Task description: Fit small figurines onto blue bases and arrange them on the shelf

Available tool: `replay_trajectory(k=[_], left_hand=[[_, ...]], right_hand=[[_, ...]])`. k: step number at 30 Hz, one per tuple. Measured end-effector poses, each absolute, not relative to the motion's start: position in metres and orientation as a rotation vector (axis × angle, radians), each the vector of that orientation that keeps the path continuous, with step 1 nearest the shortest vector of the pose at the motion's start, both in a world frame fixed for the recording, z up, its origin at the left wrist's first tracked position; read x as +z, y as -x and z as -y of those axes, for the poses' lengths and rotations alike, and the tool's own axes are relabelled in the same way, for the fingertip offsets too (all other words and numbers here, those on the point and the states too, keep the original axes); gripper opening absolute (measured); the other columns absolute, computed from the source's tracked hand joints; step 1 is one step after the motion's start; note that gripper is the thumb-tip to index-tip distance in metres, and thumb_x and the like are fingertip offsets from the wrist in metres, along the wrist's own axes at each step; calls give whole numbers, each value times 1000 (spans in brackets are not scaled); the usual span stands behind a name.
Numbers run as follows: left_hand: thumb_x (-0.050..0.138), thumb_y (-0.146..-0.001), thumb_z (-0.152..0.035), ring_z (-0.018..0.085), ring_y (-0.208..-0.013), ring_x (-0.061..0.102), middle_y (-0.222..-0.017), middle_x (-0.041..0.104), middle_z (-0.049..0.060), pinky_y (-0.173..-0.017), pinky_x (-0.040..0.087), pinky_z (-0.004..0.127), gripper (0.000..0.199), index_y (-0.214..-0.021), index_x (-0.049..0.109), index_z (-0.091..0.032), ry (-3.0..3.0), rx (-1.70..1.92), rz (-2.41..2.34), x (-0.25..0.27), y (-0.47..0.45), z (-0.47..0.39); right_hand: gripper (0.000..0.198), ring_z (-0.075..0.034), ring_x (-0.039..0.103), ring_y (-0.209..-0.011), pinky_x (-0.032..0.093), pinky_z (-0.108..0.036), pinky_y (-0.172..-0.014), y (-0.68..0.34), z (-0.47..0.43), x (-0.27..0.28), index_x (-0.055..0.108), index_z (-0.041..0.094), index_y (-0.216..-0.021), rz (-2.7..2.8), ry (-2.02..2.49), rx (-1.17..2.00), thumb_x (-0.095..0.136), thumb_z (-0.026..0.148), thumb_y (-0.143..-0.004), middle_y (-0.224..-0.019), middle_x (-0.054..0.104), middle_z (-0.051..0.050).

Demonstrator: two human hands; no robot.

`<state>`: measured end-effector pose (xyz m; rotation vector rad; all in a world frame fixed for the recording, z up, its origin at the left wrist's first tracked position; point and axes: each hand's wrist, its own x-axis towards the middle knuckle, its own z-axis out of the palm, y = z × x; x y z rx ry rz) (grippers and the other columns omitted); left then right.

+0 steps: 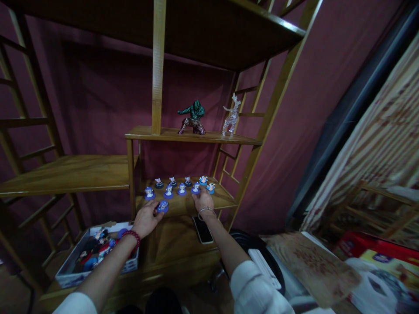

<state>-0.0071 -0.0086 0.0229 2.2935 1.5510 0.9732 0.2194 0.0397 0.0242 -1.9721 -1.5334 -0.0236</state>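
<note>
My left hand, a red bead bracelet on its wrist, is closed on a small purple figurine at the front of the low wooden shelf. My right hand, with a bangle, reaches to the right end of a row of purple figurines. Its fingers are at the purple figurine there and seem to grip its base. Further left in that row stand purple figurines. Behind them are dark-based figurines, and at the right two blue-based figurines.
A box of mixed figurines stands at lower left. A phone lies below the shelf. On the shelf above are a dark green crouching figure and a clear deer. A wooden post rises at the upper shelf's left.
</note>
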Motion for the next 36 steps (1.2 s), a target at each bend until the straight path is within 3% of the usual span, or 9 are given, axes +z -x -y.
replay_trajectory(k=[9,23,36], left_hand=[[47,-72,-30,12,-67,49,-79,51,1,-64,39,23,18,-85,54,-19,-2292,981,-1551,19,8,6],[47,-71,-29,12,-68,50,-84,53,2,-67,40,24,18,-85,53,-19,-2284,979,-1553,21,8,6],[47,-72,-30,12,-66,49,-83,53,2,-65,40,23,22,-89,55,-19,-2279,988,-1532,18,8,4]], right_hand=[[45,-23,57,-89,44,-31,-69,-211,-51,36,46,19,-107,1561,2219,-29,48,48,-73,-108,54,-10],[34,-22,58,-88,44,-30,-69,-218,-58,34,48,19,-102,1567,2199,-60,48,40,-76,-104,57,-10],[36,-24,58,-87,43,-31,-69,-220,-58,33,47,17,-104,1538,2202,-28,49,39,-75,-105,56,-11]])
